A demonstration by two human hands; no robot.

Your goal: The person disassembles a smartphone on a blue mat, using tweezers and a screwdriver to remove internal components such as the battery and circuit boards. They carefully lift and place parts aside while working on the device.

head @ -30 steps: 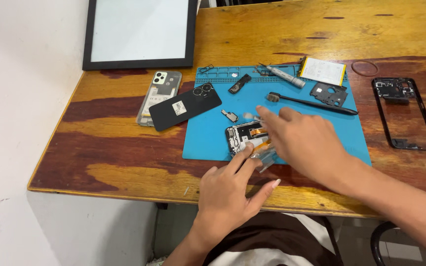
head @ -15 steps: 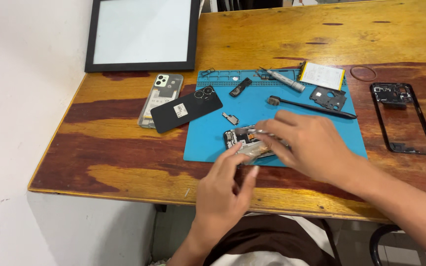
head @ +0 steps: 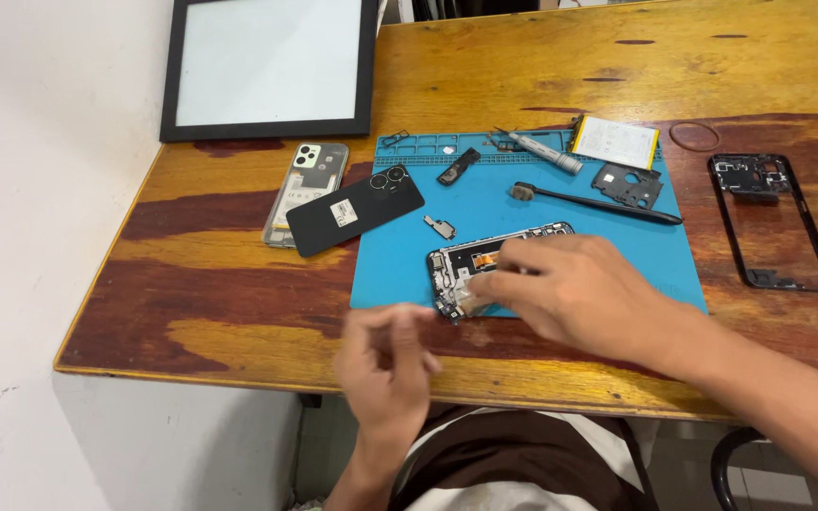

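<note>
An opened phone [head: 471, 257] with bare circuit boards lies on the blue repair mat [head: 409, 270]. My right hand [head: 575, 291] rests over its right half. The fingertips pinch a small clear plastic scrap [head: 472, 303] at the phone's lower left corner. My left hand [head: 385, 364] hovers, blurred, over the table's front edge just below the mat. Its fingers are curled together and nothing shows in them.
On the mat lie a black brush [head: 598, 202], a grey pen-like tool [head: 543, 151], a white battery [head: 615, 142], a black cover plate [head: 629, 184] and small parts. A black phone back [head: 354, 210] and a clear-cased phone [head: 307, 189] lie left, a black phone frame [head: 771, 220] right, and a framed panel [head: 272, 66] behind.
My left hand has pulled back from the opened phone toward the table's front edge and curled up. My right hand has stayed on the phone, gripping at its lower left corner.
</note>
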